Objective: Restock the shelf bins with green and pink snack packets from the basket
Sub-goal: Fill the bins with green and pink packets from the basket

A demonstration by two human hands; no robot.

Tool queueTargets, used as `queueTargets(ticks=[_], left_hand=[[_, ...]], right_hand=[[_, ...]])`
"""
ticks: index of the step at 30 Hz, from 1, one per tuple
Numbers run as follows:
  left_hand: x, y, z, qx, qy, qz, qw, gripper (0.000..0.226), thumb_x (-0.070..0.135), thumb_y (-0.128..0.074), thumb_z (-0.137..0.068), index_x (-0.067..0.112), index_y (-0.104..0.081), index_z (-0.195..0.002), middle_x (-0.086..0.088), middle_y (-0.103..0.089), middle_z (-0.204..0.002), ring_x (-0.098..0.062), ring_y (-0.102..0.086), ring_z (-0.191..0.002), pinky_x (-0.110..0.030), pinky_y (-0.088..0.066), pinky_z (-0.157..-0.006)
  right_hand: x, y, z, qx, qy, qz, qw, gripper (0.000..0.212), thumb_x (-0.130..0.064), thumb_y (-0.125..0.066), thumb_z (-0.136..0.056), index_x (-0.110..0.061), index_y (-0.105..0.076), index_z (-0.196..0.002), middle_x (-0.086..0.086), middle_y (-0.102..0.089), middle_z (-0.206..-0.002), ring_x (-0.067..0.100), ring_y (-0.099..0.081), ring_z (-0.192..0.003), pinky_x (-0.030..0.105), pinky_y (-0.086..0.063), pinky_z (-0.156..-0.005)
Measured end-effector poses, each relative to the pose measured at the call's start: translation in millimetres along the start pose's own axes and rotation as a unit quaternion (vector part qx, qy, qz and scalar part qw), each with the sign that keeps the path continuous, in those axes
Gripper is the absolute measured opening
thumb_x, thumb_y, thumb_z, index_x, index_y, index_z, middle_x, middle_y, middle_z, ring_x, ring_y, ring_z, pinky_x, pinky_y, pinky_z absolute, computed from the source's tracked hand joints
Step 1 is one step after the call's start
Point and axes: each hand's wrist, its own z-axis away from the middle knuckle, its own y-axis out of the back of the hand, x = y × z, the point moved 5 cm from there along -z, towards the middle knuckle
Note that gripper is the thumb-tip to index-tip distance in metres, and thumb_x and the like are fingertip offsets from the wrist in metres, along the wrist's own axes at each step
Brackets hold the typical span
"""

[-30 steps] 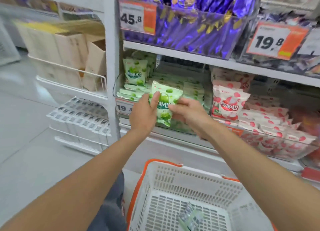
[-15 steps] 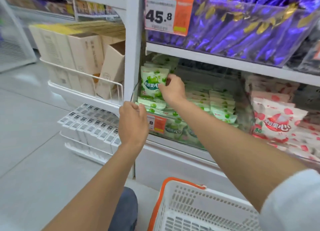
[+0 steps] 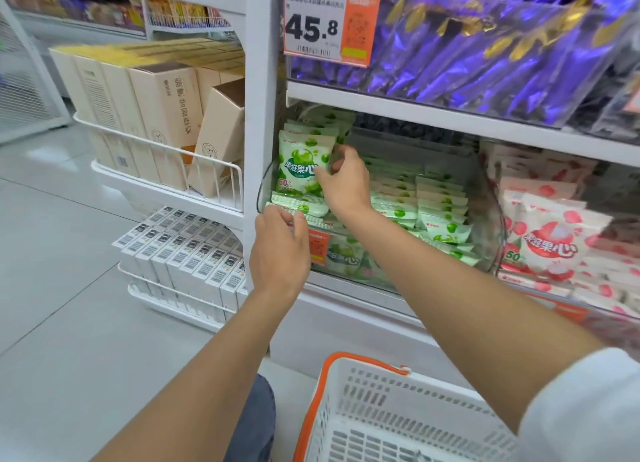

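Boxes come first, well left of the left hand: four beige cartons (image 3: 138, 115) stand upright in a wire rack with a fifth (image 3: 221, 139) tilted against them. Below are white barcoded boxes (image 3: 187, 253) in rows too many to count. The left hand (image 3: 280, 250) reaches forward with its forearm straight and its fingers hooked over the front lip of the green bin (image 3: 363, 281); the fingertips are hidden. Just above and to its right, the right hand (image 3: 346, 181) bends at the wrist and pinches one upright green packet (image 3: 301, 167) by its right edge, thumb on the face, at the bin's left end. At least three more green packets stand behind it. Right of that hand, flat green packets (image 3: 440, 205) lie in several stacked rows, their number unclear. One orange price tag (image 3: 329, 21) and one bin of purple packets (image 3: 485, 45) sit above both hands. Further right, pink packets (image 3: 550, 239) fill a second bin, one of them facing front. Under the right forearm stands one white basket (image 3: 381, 402) with an orange rim.
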Motion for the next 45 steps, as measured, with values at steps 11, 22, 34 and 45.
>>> queueTargets(ticks=[11, 22, 34, 45], left_hand=[[6.6, -53.7, 75.5, -0.315, -0.052, -0.128, 0.939, 0.024, 0.025, -0.049, -0.096, 0.013, -0.056, -0.077, -0.011, -0.067, -0.083, -0.029, -0.061, -0.078, -0.041, -0.050, -0.073], [-60.9, -139.2, 220.6, -0.633, -0.091, -0.350, 0.684, 0.033, 0.021, -0.044, -0.100, -0.002, -0.064, -0.111, -0.012, -0.066, -0.113, -0.021, -0.059, -0.089, -0.023, -0.047, -0.071], [-127.5, -172.8, 233.3, -0.650, -0.063, -0.386, 0.652, 0.014, 0.031, -0.048, -0.097, 0.026, -0.059, -0.093, 0.010, -0.056, -0.098, -0.010, -0.055, -0.089, -0.024, -0.046, -0.078], [-70.8, -182.5, 225.5, -0.593, -0.043, -0.243, 0.767, 0.049, 0.049, -0.032, -0.100, 0.009, -0.060, -0.102, 0.000, -0.060, -0.107, -0.017, -0.055, -0.093, -0.029, -0.043, -0.083]], right_hand=[[70.7, 108.4, 150.4, -0.009, 0.146, 0.127, 0.981, 0.012, -0.006, -0.056, -0.087, -0.012, -0.065, -0.093, -0.007, -0.051, -0.084, 0.010, -0.047, -0.072, 0.028, -0.040, -0.065], [358.3, 135.9, 395.4, -0.356, -0.295, 0.238, 0.854, 0.038, -0.014, -0.052, -0.095, -0.018, -0.053, -0.132, 0.005, -0.053, -0.135, 0.020, -0.056, -0.115, 0.029, -0.046, -0.093], [447.7, 45.4, 409.0, -0.422, -0.174, 0.361, 0.813, 0.082, -0.022, -0.068, -0.085, -0.025, -0.018, -0.151, 0.011, 0.000, -0.161, 0.034, -0.001, -0.149, 0.059, -0.024, -0.112], [377.3, 105.3, 334.6, -0.194, -0.478, -0.208, 0.831, 0.020, -0.023, -0.041, -0.096, -0.013, -0.045, -0.078, 0.005, -0.045, -0.068, 0.017, -0.038, -0.058, 0.029, -0.033, -0.054]])
